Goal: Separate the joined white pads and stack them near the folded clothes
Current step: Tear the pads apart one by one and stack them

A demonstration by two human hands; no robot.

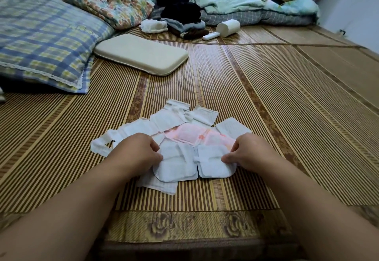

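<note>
A pair of joined white pads lies on the bamboo mat (pixel 266 96) in front of me, linked at a narrow strip in the middle. My left hand (pixel 139 152) pinches the left pad (pixel 176 164) at its left edge. My right hand (pixel 248 152) pinches the right pad (pixel 213 164) at its right edge. Behind them spreads a loose heap of several more white pads (pixel 164 120), with a pink pad (pixel 194 135) among them. The folded clothes (pixel 184 24) sit far back on the mat.
A cream foam pillow (pixel 141 54) lies behind the heap. A plaid pillow (pixel 43 39) and a floral quilt (pixel 110 2) fill the left. At the back are a white roll (pixel 228 27), a white remote (pixel 211 35), a white cloth (pixel 152 25) and green bedding (pixel 256 4).
</note>
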